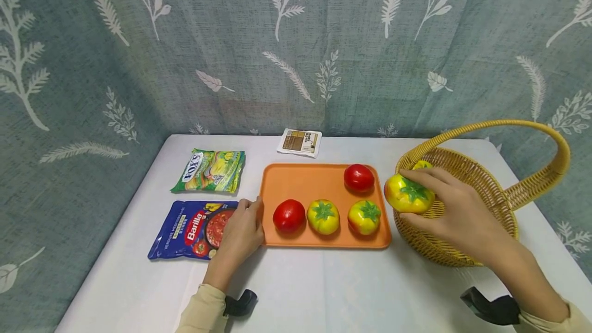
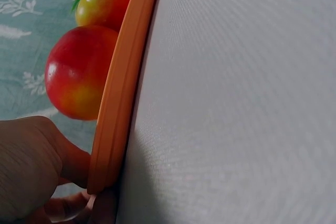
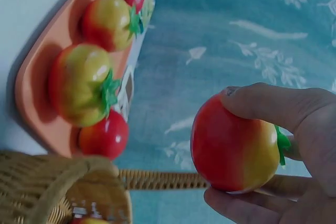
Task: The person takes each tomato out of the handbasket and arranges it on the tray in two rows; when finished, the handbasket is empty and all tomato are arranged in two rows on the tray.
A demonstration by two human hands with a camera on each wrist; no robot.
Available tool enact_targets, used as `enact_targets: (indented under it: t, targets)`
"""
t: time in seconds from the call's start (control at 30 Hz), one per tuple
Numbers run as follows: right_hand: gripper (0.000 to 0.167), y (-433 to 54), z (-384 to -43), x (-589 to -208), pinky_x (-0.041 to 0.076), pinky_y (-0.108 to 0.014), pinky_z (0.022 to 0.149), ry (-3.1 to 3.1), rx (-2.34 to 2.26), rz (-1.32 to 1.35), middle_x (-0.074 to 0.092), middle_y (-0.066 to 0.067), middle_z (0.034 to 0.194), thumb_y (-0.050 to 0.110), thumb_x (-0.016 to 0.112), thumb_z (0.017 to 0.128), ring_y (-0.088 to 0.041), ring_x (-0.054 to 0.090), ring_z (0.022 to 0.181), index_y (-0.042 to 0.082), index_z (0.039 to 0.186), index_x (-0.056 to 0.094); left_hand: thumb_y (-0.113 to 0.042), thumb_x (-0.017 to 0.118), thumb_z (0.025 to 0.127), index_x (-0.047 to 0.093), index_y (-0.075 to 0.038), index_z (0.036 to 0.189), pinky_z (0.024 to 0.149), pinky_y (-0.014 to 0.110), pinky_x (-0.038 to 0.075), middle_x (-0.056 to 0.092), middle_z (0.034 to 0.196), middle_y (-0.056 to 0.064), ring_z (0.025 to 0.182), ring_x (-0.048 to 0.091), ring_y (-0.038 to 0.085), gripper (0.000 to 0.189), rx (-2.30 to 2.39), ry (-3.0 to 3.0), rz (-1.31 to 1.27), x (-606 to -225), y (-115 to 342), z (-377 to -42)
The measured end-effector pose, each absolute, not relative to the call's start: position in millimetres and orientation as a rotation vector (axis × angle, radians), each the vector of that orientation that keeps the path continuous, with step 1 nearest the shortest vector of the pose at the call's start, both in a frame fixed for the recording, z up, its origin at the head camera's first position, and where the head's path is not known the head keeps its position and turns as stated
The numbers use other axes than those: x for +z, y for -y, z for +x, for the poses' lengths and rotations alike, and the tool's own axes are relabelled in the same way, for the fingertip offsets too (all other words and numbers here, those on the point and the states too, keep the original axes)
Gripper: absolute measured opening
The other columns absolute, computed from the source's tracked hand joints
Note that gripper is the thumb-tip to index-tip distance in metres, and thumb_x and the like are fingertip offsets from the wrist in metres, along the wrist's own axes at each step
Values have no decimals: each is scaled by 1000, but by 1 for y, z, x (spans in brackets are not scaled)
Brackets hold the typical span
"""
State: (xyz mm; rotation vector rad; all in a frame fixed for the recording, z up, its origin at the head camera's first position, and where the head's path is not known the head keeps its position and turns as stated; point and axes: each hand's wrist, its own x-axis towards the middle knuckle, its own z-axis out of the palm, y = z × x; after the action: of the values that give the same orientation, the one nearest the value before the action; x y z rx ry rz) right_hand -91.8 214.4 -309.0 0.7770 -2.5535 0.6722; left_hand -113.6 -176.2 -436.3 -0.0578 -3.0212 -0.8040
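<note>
My right hand [image 1: 455, 207] grips a yellow-and-red tomato [image 1: 401, 194] with a green leafy top, thumb and fingers around its sides. It is held over the left rim of the wicker basket [image 1: 501, 220], close to the tray's right end. Inside the basket another yellow tomato [image 1: 422, 165] shows partly. My left hand [image 1: 242, 230] pinches the left edge of the orange tray [image 1: 300, 179], thumb at the rim and fingers beneath it in the left wrist view. On the tray lie two red tomatoes [image 1: 289, 216] and two yellow-red tomatoes [image 1: 324, 217].
Left of the tray lie a green Fox's candy bag [image 1: 213, 171] and a blue Barilla pouch [image 1: 189, 230], partly behind my left hand. A small white-and-brown packet [image 1: 300, 142] lies behind the tray. The basket's tall handle [image 1: 546, 184] arches up at right. Patterned cloth [image 1: 351, 81] hangs behind the table.
</note>
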Motion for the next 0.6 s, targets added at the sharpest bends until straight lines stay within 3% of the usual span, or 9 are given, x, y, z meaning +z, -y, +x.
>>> enact_targets:
  t: [0.13,0.37,0.6]
  targets:
    - [72,-203,-95,-308,48,-14,80,2555,686,829,60,-4,122,12,92,65,-20,61,98,10,131,64,-7,70,89,50,0,145,86,48,54,54,116,18,96,58,31,59,-792,3013,-74,-437,178,-113]
    - [69,-188,-102,-307,56,-44,81,2585,706,868,60,-6,126,15,92,69,-24,62,104,10,132,64,-7,70,89,51,1,144,86,48,54,55,116,18,97,59,31,59,-774,3008,-82,-436,178,-113]
    - [67,-178,-111,-309,56,-46,82,2611,734,886,60,-5,125,16,90,72,-25,62,104,11,133,63,-6,70,88,51,0,145,88,49,53,54,117,18,98,58,31,60,-797,3019,-66,-436,178,-113]
